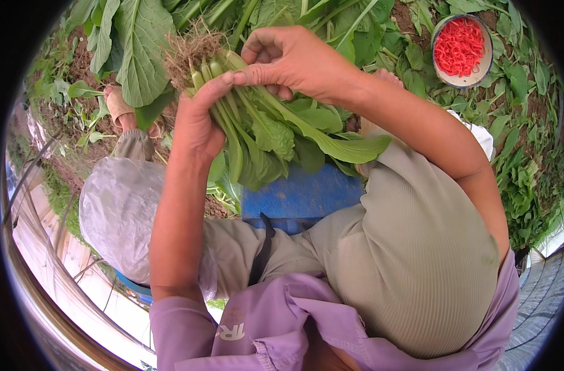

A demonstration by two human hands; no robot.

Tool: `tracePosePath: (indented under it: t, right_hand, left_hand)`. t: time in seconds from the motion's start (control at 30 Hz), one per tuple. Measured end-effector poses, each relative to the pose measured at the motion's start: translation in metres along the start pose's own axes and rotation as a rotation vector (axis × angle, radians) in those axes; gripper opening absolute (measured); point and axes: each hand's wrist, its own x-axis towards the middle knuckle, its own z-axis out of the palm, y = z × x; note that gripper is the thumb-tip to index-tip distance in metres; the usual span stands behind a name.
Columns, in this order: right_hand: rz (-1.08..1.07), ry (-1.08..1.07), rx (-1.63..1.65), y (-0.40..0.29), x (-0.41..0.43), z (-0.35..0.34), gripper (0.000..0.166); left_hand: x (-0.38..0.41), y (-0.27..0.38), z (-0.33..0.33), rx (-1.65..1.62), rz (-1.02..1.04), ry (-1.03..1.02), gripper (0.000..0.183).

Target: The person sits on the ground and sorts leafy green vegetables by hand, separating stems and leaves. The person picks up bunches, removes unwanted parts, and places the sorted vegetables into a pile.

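A bunch of leafy greens (272, 125) is held over my lap, its pale stem bases and brown roots (189, 51) pointing up and left, its leaves hanging down to the right. My left hand (200, 111) is wrapped around the stems from the left, thumb laid across them. From the right, my right hand (286, 65) meets that thumb near the stem bases, its thumb and curled fingers at the edge of the bunch. Whether its fingers pinch a stem or leaf is hard to tell.
An enamel bowl (486, 76) of red rubber bands (460, 46) stands on the ground at upper right. More large greens (145, 41) lie ahead. A blue stool (300, 195) is between my legs, and clear plastic (119, 213) covers my left knee.
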Motion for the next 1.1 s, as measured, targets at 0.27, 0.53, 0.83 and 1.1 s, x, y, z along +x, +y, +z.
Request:
tracePosePath:
  t: [0.27, 0.53, 0.83, 1.1]
  right_hand:
    - [-0.026, -0.043, 0.165, 0.004, 0.002, 0.004, 0.021]
    - [-0.119, 0.011, 0.013, 0.002, -0.004, 0.015, 0.019]
    - [-0.084, -0.045, 0.051, -0.006, -0.008, -0.007, 0.023]
    - [-0.397, 0.839, -0.903, 0.021, -0.012, -0.149, 0.036]
  left_hand:
    - [0.004, -0.003, 0.002, -0.058, 0.098, 0.035, 0.032]
    - [0.004, 0.001, 0.008, 0.095, 0.151, 0.040, 0.030]
    - [-0.001, 0.004, 0.016, 0.036, 0.183, 0.173, 0.031]
    - [-0.045, 0.033, 0.025, 0.155, 0.252, 0.070, 0.045]
